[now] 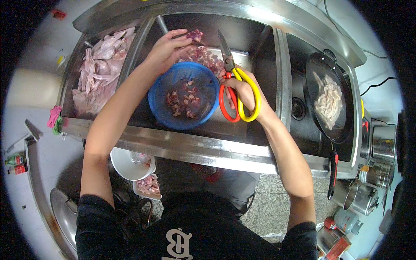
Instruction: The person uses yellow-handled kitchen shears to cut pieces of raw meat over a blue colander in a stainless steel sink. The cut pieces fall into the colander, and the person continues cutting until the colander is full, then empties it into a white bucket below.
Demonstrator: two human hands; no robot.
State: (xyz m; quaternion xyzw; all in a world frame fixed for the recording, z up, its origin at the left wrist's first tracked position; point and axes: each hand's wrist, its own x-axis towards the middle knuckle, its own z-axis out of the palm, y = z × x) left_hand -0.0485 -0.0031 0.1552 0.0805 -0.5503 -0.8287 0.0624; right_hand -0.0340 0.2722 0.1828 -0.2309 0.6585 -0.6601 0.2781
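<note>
Between the fingertips of my left hand [170, 47] is a small dark red piece of raw meat [195, 35], held above the middle sink basin. My right hand [245, 89] carries a pair of scissors [228, 61] with one red and one yellow handle, blades pointing up and away from me; my fingers are partly hidden by the handles. A blue plastic strainer basket [159, 112] stands nearest me in the basin, with several small meat pieces [183, 104] in it. Behind its far rim lies a heap of raw meat pieces [204, 57].
Raw poultry pieces [104, 61] fill the left basin [70, 94]. A black pan [308, 84] with pale strips [328, 100] rests in the right basin, its handle over the front edge. Below the steel front edge [195, 149] are a white bucket [125, 165] and a container of meat [148, 187].
</note>
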